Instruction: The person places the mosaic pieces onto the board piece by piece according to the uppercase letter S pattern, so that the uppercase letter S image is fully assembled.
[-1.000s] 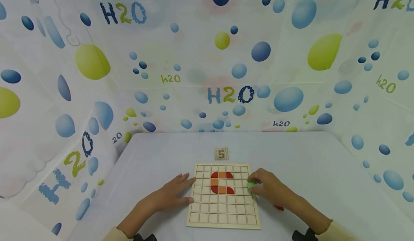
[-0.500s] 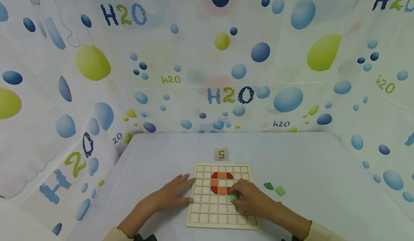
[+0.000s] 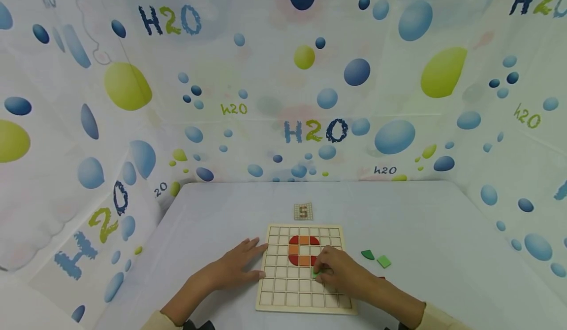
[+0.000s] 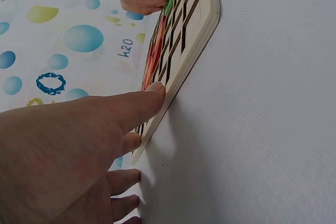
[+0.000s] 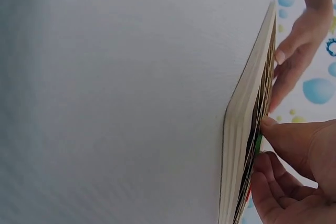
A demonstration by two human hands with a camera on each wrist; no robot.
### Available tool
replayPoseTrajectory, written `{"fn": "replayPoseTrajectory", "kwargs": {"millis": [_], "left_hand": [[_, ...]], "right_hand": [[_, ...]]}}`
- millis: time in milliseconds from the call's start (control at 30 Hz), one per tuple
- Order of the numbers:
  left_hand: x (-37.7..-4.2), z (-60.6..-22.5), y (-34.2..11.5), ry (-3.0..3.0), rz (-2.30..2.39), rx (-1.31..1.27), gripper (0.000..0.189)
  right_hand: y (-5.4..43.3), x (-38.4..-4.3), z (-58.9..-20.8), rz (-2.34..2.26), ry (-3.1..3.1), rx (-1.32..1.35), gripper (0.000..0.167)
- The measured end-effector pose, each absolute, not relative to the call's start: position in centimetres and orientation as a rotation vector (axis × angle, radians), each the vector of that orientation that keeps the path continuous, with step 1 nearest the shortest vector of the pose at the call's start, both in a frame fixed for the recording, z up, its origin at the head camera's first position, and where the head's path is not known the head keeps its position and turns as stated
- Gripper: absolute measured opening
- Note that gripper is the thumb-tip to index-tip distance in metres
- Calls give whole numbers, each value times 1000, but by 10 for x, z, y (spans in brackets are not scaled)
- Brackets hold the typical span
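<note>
A wooden grid board (image 3: 305, 312) lies on the white table. Red curved and orange square tiles (image 3: 304, 260) form a C-like shape in its upper middle cells. My right hand (image 3: 338, 272) pinches a green tile (image 3: 315, 274) at a cell just below the shape's lower right end; fingers hide most of the tile. In the left wrist view, the green tile (image 4: 170, 2) shows between thumb and fingers, right at the board's surface. My left hand (image 3: 235, 266) has its fingers spread, with thumb and fingertips touching the board's left edge.
Right of the board lie a dark green rounded piece (image 3: 367, 254) and a light green square tile (image 3: 384, 261). A red piece (image 3: 383, 277) is mostly hidden by the right forearm. Behind the board lies a small gridded pattern card (image 3: 303, 211). A printed curtain (image 3: 266, 74) surrounds the table.
My right hand has carried the green tile left from the board's right edge to a cell under the red and orange shape, and lowered it there. The left hand stays in place.
</note>
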State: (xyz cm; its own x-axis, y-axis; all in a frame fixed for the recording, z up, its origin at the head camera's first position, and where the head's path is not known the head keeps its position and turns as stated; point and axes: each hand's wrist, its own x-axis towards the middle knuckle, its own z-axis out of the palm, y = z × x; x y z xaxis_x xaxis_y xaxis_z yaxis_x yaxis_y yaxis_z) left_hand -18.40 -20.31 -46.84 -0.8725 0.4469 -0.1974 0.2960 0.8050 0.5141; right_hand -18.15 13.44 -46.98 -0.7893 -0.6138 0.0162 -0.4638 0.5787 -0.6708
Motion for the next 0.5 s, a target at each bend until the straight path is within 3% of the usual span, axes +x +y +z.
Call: {"fn": "replayPoseTrajectory", "kwargs": {"millis": [500], "left_hand": [[-183, -466, -203, 2683, 696, 591, 78]], "right_hand": [[135, -181, -465, -992, 2583, -918, 9]]}}
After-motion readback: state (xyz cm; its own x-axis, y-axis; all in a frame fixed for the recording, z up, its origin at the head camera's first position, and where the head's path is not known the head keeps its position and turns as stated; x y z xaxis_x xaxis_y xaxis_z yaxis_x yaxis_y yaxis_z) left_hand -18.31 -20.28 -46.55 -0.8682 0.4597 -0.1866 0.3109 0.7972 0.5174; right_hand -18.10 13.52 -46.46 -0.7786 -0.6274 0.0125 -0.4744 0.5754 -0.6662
